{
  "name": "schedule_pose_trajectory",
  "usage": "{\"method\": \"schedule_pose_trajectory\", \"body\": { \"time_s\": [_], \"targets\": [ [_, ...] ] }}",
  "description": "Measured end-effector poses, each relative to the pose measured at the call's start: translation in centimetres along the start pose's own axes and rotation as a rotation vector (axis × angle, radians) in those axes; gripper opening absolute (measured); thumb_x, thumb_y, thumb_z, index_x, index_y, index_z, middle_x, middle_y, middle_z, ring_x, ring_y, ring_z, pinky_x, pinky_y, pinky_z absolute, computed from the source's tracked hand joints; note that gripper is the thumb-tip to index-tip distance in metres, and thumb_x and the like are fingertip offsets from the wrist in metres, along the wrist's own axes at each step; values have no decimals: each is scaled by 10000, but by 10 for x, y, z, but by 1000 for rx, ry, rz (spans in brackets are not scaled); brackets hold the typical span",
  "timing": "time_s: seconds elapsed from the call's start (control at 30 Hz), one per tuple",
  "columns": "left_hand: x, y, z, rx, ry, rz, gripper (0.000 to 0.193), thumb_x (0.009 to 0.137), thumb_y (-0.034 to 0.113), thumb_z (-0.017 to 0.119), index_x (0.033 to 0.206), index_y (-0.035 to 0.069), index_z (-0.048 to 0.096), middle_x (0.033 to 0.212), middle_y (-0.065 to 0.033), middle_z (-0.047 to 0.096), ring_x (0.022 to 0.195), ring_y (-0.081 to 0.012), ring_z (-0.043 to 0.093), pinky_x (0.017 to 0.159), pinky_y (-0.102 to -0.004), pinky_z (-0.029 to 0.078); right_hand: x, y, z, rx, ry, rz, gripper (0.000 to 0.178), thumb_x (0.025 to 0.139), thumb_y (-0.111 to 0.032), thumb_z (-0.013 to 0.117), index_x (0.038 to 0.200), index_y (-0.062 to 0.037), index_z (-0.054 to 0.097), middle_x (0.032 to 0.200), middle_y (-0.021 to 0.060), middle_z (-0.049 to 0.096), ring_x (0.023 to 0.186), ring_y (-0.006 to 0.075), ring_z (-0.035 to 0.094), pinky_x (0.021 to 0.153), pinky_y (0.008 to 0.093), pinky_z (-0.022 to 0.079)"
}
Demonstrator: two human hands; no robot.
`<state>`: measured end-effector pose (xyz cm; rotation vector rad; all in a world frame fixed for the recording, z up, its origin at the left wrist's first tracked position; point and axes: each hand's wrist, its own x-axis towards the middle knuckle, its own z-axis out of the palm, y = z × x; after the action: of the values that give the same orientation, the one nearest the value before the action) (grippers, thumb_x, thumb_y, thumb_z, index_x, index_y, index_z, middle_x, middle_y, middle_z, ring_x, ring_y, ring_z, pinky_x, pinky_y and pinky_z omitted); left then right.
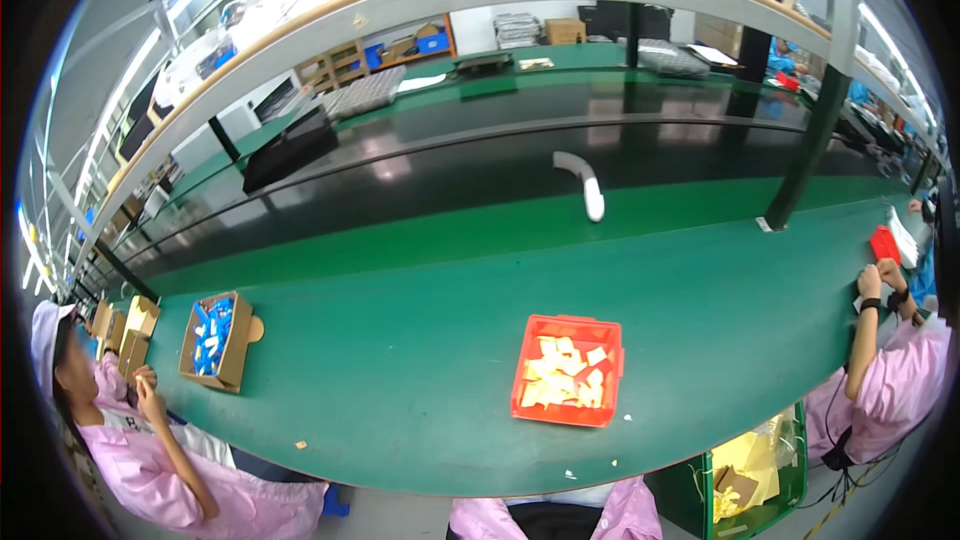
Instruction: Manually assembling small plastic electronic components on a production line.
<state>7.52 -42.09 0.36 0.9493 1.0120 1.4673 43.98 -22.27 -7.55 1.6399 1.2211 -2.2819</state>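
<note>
Neither of my hands shows; only my pink sleeves [632, 512] come in at the lower edge, below the table's front rim. In front of me a red plastic bin [526, 410] stands on the green tabletop [400, 340]. Inside it lie several small pale yellow pieces [565, 372], flat and partly overlapping. Farther left is an open cardboard box [236, 350] filled with small blue parts [212, 332]. A few tiny scraps [570, 474] lie near the front edge.
Co-workers in pink sit at the left [150, 460] and right [900, 370]. A green crate [698, 500] with yellow waste stands below the table, right of me. Beyond the tabletop runs a dark conveyor belt [450, 165] with a curved white object [594, 202] near it. A post [808, 150] rises at right.
</note>
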Motion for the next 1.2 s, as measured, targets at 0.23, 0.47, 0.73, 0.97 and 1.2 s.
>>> {"method": "schedule_pose_trajectory", "body": {
  "time_s": [0.23, 0.47, 0.73, 0.97, 1.2],
  "targets": [
    [21, 8, -9, 17, -61, 82, 421, 919, 301, 531, 1185, -21, 579, 1169, -162, 575, 1034, -240, 540, 859, -364, 450, 7, -28, -3, -154, -45, 1, 390, 949, -283, 550, 1198, 16, 581, 1076, 118, 666, 959, 177, 633, 869, 297, 492],
    [14, 29, -30, 23, -178, -5, 409, 910, 289, 545, 1173, -19, 590, 1159, -157, 577, 1021, -234, 539, 845, -357, 451, -14, -5, 36, -159, -111, 95, 376, 933, -266, 567, 1188, 9, 596, 1094, 111, 664, 971, 180, 623, 866, 307, 487],
    [-23, 47, -12, -94, -233, -187, 395, 899, 276, 561, 1160, -17, 602, 1147, -152, 580, 1005, -227, 538, 829, -348, 453, -94, 16, 54, -173, -220, 339, 362, 916, -247, 587, 1177, 2, 613, 1114, 104, 661, 986, 183, 613, 863, 319, 481],
    [-21, 35, -30, -155, -340, -220, 383, 889, 265, 575, 1148, -15, 612, 1138, -148, 583, 991, -221, 538, 815, -341, 454, -105, 0, 52, -205, -282, 408, 350, 900, -230, 604, 1167, -4, 628, 1132, 98, 659, 998, 186, 604, 860, 330, 476],
    [-3, 27, -61, 592, -141, -1461, 527, 925, 440, 520, 1141, -29, 626, 972, -156, 691, 878, -210, 636, 789, -308, 481, -95, -59, 38, -719, -166, 30, 249, 869, -251, 601, 920, -23, 689, 880, 190, 674, 872, 334, 632, 816, 372, 486]
  ]
}}
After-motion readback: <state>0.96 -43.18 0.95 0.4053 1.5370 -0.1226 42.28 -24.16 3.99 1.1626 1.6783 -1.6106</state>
